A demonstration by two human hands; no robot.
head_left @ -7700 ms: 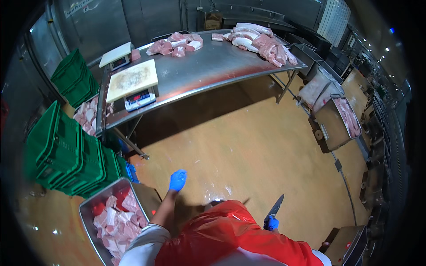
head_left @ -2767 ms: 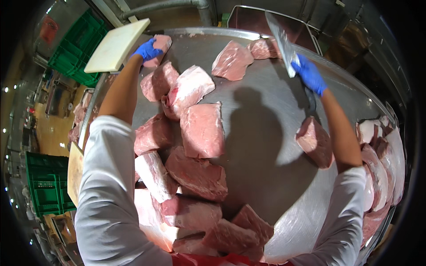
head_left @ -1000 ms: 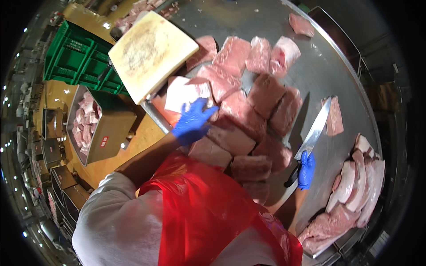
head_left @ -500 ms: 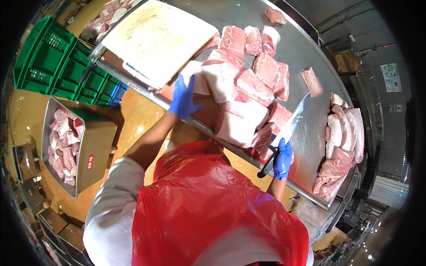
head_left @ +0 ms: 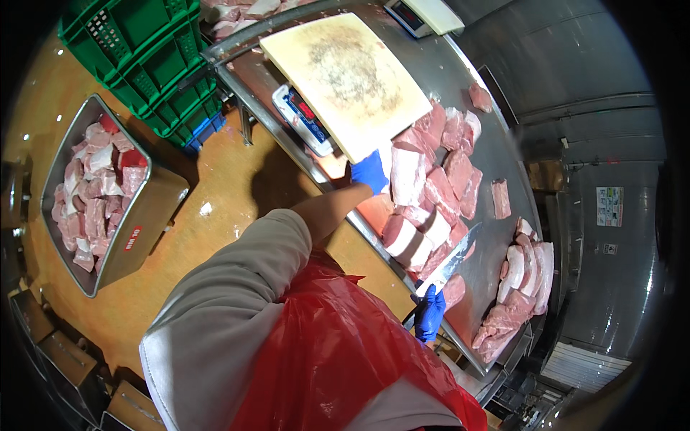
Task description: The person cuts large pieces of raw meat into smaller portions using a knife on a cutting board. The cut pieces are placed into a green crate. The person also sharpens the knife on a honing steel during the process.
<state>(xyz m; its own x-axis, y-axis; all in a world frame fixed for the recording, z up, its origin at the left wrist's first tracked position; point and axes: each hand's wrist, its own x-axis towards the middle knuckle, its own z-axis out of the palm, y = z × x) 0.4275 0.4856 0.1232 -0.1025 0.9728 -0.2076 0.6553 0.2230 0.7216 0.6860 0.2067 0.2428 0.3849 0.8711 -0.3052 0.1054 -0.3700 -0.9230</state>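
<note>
In a blue glove, my right hand [head_left: 430, 314] grips a large knife [head_left: 453, 263] by its dark handle. The broad blade points away over the cut pork at the near edge of the metal table. My left hand [head_left: 369, 173], also gloved in blue, is at the near corner of the pale cutting board [head_left: 287, 39], against a pale piece of pork; its fingers are mostly hidden. Between my hands lie several thick pork pieces [head_left: 440, 192] with white fat. A scale [head_left: 302, 120] with a lit red display shows beside and partly beneath the board.
Long pork strips [head_left: 530, 269] and a ragged pork piece [head_left: 505, 327] lie at the table's right end. On the floor at left stands a metal bin [head_left: 159, 208] full of pork chunks, near stacked green crates [head_left: 154, 61]. Another scale [head_left: 408, 18] is at the far edge.
My view has swung left, so the board and bin show more fully. My left hand's spread fingers have moved to the board's corner. The knife stays in my right hand, its blade now lower over the pork.
</note>
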